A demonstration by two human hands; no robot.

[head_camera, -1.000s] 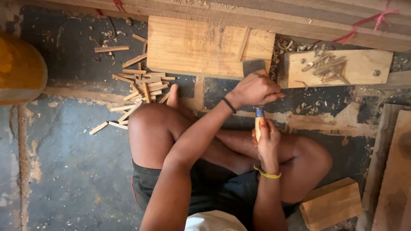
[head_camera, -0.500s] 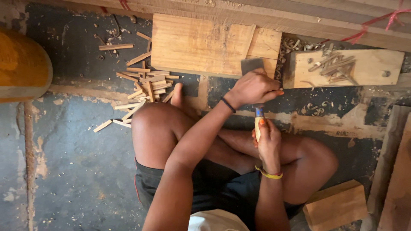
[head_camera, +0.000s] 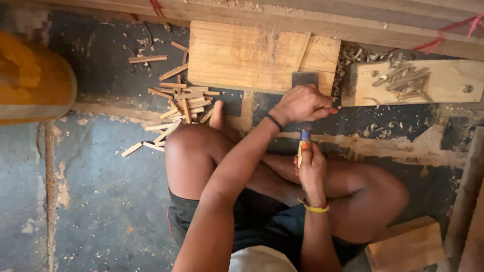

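Observation:
I sit cross-legged on the floor. My right hand (head_camera: 311,168), with a yellow band at the wrist, grips the yellow and blue handle of a wide chisel (head_camera: 304,146). The tool's flat grey blade (head_camera: 305,79) rests on the near edge of a pale wooden board (head_camera: 242,55). My left hand (head_camera: 301,103), with a black wristband, is closed over the tool's shank just behind the blade and hides it. What lies under the blade cannot be seen.
Several short wooden sticks (head_camera: 181,98) lie scattered to the left of my knee. A second board (head_camera: 443,83) at the right carries curled shavings and small pieces. A yellow rounded object (head_camera: 30,83) sits far left, a wood block (head_camera: 408,247) at lower right, and long planks (head_camera: 302,12) along the top.
Both hands keep their grip on the chisel in the same place. Only the view has shifted slightly.

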